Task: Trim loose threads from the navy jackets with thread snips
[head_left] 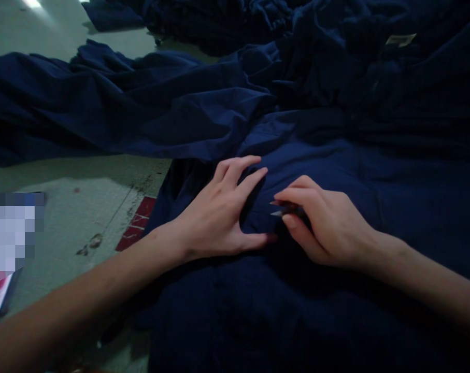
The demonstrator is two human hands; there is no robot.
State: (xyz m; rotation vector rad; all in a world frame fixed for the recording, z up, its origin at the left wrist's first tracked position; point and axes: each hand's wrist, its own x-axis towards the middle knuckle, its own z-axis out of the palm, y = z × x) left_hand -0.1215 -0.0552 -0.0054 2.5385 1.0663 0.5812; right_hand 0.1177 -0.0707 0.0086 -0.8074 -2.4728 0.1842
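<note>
Navy blue cloth (320, 147), seemingly a garment, is spread in front of me. My left hand (221, 210) rests on it, fingers and thumb stretched apart, with nothing in its grasp. Just to the right, my right hand (330, 223) is closed around small thread snips (278, 213). Two pointed blade tips stick out to the left between thumb and forefinger, a little apart. The rest of the snips is hidden in the palm. Their tips are near the cloth, but whether they touch it I cannot tell.
More dark blue garments (114, 103) lie bunched across the back, one with a pale label (401, 40). At left on the pale, stained table (75, 207) are a dark red patch (137, 224) and a partly blurred flat item (3, 248).
</note>
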